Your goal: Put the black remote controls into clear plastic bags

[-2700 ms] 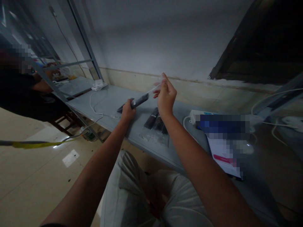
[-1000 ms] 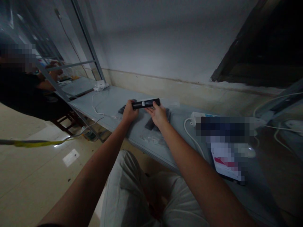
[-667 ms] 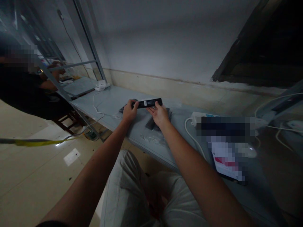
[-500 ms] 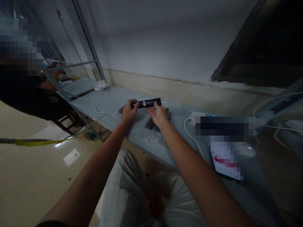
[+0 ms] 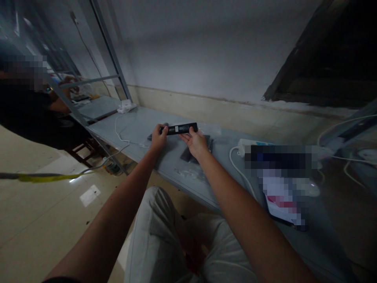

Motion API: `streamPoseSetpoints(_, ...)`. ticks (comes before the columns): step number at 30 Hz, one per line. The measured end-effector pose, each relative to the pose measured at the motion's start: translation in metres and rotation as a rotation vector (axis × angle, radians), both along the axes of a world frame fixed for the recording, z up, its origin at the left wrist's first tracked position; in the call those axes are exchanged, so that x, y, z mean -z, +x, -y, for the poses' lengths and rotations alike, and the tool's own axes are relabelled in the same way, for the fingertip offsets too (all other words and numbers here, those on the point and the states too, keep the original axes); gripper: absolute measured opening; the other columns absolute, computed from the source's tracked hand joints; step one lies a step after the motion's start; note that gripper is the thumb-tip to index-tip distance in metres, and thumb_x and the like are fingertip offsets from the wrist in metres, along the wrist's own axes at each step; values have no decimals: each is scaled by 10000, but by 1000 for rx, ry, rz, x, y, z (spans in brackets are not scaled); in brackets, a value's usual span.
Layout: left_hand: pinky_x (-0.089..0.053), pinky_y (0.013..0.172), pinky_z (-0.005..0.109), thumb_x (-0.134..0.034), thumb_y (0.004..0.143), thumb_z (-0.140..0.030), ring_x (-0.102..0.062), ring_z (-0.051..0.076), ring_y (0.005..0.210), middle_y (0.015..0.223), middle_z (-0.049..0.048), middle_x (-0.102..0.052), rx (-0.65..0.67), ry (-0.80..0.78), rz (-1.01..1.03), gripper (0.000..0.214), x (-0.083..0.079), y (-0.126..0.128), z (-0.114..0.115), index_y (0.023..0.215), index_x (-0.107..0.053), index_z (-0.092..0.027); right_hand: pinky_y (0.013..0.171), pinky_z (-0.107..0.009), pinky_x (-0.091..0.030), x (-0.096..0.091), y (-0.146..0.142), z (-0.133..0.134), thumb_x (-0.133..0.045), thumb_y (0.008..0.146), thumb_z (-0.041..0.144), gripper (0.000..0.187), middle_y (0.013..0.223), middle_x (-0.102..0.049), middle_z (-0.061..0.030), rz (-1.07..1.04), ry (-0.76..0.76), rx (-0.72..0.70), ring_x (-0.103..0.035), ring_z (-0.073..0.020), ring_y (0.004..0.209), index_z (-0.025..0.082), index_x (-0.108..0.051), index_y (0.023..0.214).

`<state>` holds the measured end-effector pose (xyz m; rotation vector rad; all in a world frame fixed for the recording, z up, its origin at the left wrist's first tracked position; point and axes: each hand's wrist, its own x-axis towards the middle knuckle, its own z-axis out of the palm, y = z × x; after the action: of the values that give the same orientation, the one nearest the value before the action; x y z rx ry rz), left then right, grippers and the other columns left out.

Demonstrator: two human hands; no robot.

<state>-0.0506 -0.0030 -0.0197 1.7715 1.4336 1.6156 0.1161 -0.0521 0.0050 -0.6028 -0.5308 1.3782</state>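
Observation:
Between my two hands, above the table, is a slim black bar (image 5: 182,129) with a small white label; its exact kind cannot be made out. My left hand (image 5: 159,137) grips its left end, thumb on the near face. At the right end, my right hand (image 5: 196,142) pinches it with the thumb in front and fingers behind and below. Under my right hand, dark flat pieces (image 5: 188,155) lie on the table, partly covered by that hand. Clear plastic bags (image 5: 191,172) lie around them, and another dark item (image 5: 150,137) rests beside my left hand.
The grey table (image 5: 138,118) runs along the wall. A white power strip (image 5: 246,146) with its cable stands to the right, near a tablet-like device (image 5: 279,216), partly blurred. At back left sits a white adapter (image 5: 126,106). A person in dark clothing (image 5: 32,114) sits beyond a metal frame.
The black bar has shifted slightly left with both hands still on it. At the left, the other person's head is lower.

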Motion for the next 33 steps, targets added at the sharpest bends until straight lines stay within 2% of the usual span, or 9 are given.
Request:
streamPoseSetpoints(14,-479,581,270,-538,928,-459,-562,153,576,629,-13,-523,69,-65,106,247,4,1,-3,885,-569,-217,880,-436,-608,-1,0,1,-521,957,153,62,821,-715,15,-13,-14,2,-740,-158,737,211,-536,972)
streamPoseSetpoints(21,-499,728,270,-531,933,-433,-615,178,814,784,27,-619,10,15,19,235,-8,6,10,958,-600,-210,876,-418,-608,-3,0,1,-517,964,176,39,840,-725,5,-24,-20,30,-738,-151,735,208,-538,971)
streamPoseSetpoints(26,-487,792,275,-487,957,-436,-626,188,906,862,46,-655,27,32,-17,256,-11,8,13,938,-599,-207,851,-415,-617,-2,2,-2,-556,950,201,50,832,-724,-2,-38,-24,60,-740,-158,727,208,-546,998)
streamPoseSetpoints(29,-478,844,293,-567,922,-431,-632,194,931,950,60,-675,63,80,-75,244,-9,8,13,999,-596,-201,812,-395,-627,-2,2,-4,-557,950,211,53,829,-724,-3,-55,-33,78,-741,-159,717,205,-542,1000)
streamPoseSetpoints(33,-484,824,308,-713,819,-464,-642,206,898,983,69,-671,98,65,-149,447,-7,8,14,1140,-557,-195,811,-400,-629,-1,2,-5,-587,937,229,93,857,-730,-17,-63,-39,86,-747,-165,728,197,-536,1008)
